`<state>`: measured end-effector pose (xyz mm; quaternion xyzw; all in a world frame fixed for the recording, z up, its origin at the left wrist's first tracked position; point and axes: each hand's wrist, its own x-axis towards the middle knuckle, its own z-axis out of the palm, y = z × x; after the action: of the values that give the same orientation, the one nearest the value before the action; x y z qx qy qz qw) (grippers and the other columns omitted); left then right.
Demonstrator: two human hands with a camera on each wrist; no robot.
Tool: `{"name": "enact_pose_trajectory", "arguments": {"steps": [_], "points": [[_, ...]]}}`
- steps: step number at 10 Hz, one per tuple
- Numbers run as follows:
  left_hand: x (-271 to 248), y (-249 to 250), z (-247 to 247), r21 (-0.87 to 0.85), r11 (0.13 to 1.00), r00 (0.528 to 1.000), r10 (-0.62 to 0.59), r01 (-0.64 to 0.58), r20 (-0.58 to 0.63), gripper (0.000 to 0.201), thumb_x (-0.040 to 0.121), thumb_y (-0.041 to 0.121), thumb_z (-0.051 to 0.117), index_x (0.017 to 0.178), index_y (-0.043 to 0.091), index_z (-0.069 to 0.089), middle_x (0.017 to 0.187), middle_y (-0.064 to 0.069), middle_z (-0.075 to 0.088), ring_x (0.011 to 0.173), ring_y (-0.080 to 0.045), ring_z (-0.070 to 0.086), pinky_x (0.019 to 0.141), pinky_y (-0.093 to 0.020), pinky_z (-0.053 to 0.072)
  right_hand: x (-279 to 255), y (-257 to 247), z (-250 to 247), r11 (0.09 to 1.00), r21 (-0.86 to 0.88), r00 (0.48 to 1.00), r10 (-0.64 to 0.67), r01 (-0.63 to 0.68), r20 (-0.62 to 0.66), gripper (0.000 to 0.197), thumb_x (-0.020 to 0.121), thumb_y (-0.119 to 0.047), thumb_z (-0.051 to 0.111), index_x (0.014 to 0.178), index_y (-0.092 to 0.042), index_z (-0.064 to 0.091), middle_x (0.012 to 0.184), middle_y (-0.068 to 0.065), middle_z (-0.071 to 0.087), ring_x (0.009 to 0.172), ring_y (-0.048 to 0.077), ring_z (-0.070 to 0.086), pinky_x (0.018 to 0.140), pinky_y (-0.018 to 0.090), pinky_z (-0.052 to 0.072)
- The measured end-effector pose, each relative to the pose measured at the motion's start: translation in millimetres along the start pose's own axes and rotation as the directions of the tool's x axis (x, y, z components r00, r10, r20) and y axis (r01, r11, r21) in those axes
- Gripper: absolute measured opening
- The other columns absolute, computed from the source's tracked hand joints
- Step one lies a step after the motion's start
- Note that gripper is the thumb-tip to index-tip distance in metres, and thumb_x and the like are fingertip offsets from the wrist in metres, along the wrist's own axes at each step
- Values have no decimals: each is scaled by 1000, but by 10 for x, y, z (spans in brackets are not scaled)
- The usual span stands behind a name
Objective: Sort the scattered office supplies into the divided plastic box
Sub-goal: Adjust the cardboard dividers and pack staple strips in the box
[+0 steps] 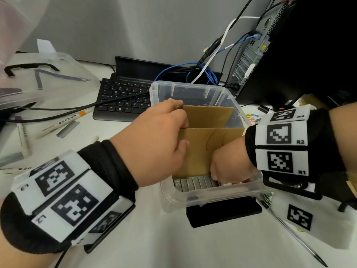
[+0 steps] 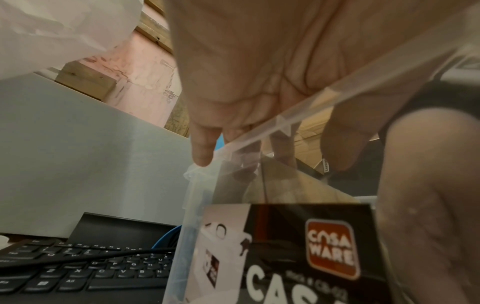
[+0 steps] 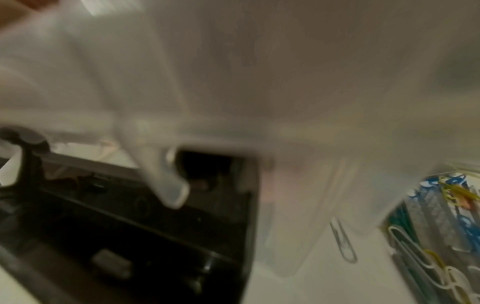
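task partly done, my read: staple strips [image 1: 195,183] already lie in a row in the near compartment of the clear plastic box [image 1: 193,198], rest of the supplies not yet in.

far left on the table [image 1: 173,244]: a clear lid [image 1: 58,74], then markers [image 1: 73,118] and a loose staple strip [image 1: 68,128] lying apart from the box, so those are left to sort. keyboard [image 1: 123,99] behind them.

left hand [image 1: 154,140] reaches over the box's left rim, fingers curled onto the top edge of the cardboard dividers [image 1: 208,132]; left wrist view shows fingertips [image 2: 202,152] at the rim, thumb side inside, looks like it steadies the divider.

box centre: cardboard splits it into compartments; far ones look empty as far as i can see, part hidden by the hands.

right hand [image 1: 228,167] is down in the near compartment at the staples, fingers hidden below the knuckles, can't tell if they clamp anything. right wrist view is blurred.

right of the box: coloured paper clips [image 1: 253,117] on the table, one loose clip [image 3: 342,240], a packet of clips [image 3: 441,226], and a pen [image 1: 293,233]. all unsorted.
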<state>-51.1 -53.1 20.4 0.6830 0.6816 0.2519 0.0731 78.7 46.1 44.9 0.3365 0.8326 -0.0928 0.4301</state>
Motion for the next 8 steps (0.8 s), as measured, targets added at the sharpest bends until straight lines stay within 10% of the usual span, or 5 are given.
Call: {"name": "enact_pose_trajectory", "arguments": {"steps": [2, 8], "points": [[-24, -14, 1, -43, 999, 1000, 6, -6, -8, 21, 89, 24, 52, 110, 23, 54, 151, 6, 27, 141, -8, 19, 92, -4, 11, 42, 109, -20, 990, 138, 999, 27, -23, -33, 38, 93, -4, 51, 58, -20, 51, 28, -15, 45, 25, -3, 44, 30, 8, 31], [-34, -11, 21, -62, 998, 999, 18, -21, -46, 34, 81, 35, 36, 107, 24, 55, 150, 4, 31, 143, -11, 19, 91, -1, 5, 163, 150, 54, 987, 155, 999, 47, -47, 0, 17, 92, -11, 53, 89, -15, 69, 39, -7, 53, 34, 1, 48, 34, 9, 34]]}}
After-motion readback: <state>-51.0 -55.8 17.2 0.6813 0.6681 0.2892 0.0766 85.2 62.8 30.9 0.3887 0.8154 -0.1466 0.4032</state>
